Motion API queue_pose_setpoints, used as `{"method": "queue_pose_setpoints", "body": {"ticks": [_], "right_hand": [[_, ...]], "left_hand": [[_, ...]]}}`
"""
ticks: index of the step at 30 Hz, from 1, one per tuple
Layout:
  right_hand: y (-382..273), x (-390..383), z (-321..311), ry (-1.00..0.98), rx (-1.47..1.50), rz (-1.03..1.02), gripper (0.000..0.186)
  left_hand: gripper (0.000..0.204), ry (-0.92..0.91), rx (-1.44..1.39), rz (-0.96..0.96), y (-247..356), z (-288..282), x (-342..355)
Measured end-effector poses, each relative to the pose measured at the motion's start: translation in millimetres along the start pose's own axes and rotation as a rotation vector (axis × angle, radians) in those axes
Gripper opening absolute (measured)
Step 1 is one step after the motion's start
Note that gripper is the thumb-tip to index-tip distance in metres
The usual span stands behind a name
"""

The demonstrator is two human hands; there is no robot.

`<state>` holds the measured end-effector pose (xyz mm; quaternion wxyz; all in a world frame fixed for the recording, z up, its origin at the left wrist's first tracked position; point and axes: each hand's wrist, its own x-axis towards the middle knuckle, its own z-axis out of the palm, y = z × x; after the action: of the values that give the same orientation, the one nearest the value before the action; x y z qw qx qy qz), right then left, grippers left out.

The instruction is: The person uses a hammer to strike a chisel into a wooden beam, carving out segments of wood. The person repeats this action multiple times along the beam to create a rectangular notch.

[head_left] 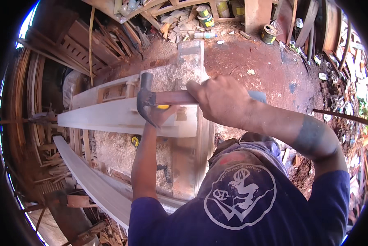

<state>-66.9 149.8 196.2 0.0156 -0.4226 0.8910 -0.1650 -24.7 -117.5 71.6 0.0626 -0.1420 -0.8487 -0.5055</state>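
My right hand (pixel 227 102) is closed around the wooden handle of a claw hammer (pixel 175 97), held up in front of me with its dark steel head to the left. Behind and below the hammer, my left hand (pixel 166 115) rests at a wide pale wooden board (pixel 110 117). The hammer covers much of that hand. Its fingers look closed, and a small yellow piece shows beside them; what it belongs to is hidden. The board lies across a wooden frame strewn with shavings.
A yellow and black tape measure (pixel 135 141) lies below the board. Nearer on the left, a long curved board (pixel 83 168) slants down. Paint tins (pixel 269 34), a plastic bottle (pixel 205 35) and wood scraps sit at the back. Stacked timber (pixel 40 82) lines the left.
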Motion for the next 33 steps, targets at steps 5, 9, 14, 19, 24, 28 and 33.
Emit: {"method": "queue_pose_setpoints", "body": {"ticks": [5, 9, 14, 19, 24, 28, 33], "right_hand": [[-11, -8, -43, 0.210, 0.273, -0.064, 0.029], [8, -19, 26, 0.029, 0.110, 0.053, 0.018], [45, -60, 36, 0.048, 0.394, 0.288, 0.014], [69, -104, 40, 0.101, 0.616, 0.597, 0.016], [82, -111, 40, 0.165, 0.654, 0.694, 0.021], [81, -110, 35, 0.155, 0.623, 0.658, 0.023], [71, -105, 33, 0.182, 0.663, 0.636, 0.026]], "left_hand": [[0.021, -0.102, -0.091, -0.314, -13, -6, -11], [0.028, 0.004, -0.099, -0.249, -21, -5, -16], [0.011, 0.283, -0.038, -0.514, 4, 30, -37], [0.009, 0.449, 0.233, 0.138, -1, 84, -116], [0.014, 0.547, -0.022, -0.014, 5, 51, -81], [0.025, 0.659, -0.726, -0.200, 16, 31, -58], [0.025, 0.912, -0.588, -0.178, 7, 47, -38]]}}
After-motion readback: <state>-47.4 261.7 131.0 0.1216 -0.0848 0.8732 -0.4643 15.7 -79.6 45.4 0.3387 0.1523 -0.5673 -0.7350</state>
